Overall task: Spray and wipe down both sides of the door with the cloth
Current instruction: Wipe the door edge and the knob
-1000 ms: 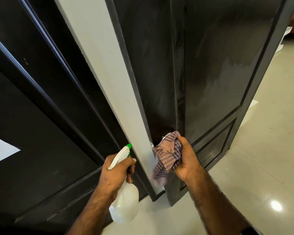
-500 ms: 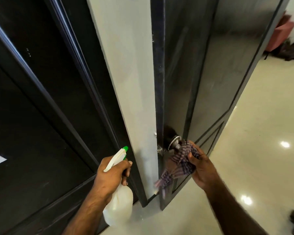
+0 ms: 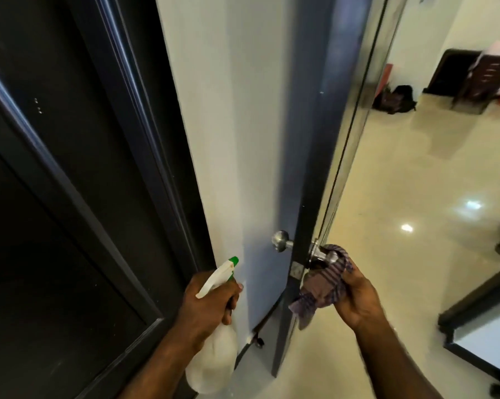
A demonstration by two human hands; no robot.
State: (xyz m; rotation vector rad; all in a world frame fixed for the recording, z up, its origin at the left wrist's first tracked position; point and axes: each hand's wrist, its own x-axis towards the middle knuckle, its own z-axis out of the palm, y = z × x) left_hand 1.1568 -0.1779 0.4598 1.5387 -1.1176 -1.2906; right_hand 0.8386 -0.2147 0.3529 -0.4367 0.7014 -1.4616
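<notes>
The dark door [image 3: 318, 139] stands nearly edge-on to me in the middle of the view, with a metal knob on each side [image 3: 281, 240]. My right hand [image 3: 358, 298] holds a striped purple cloth [image 3: 323, 286] bunched against the right-hand knob [image 3: 323, 256]. My left hand [image 3: 208, 303] grips the neck of a white spray bottle [image 3: 214, 358] with a green nozzle tip, low beside the white wall [image 3: 228, 139] left of the door.
A second dark panelled door [image 3: 55, 211] with its frame fills the left. Glossy cream floor tiles [image 3: 415, 197] spread to the right. Far back right are a dark chair [image 3: 482, 79], a dark bag [image 3: 398, 99] and a person. A dark-framed panel [image 3: 479, 326] stands at lower right.
The door has swung from showing its broad dark face to nearly edge-on. My right hand with the cloth stayed at the knob. The room beyond has come into view.
</notes>
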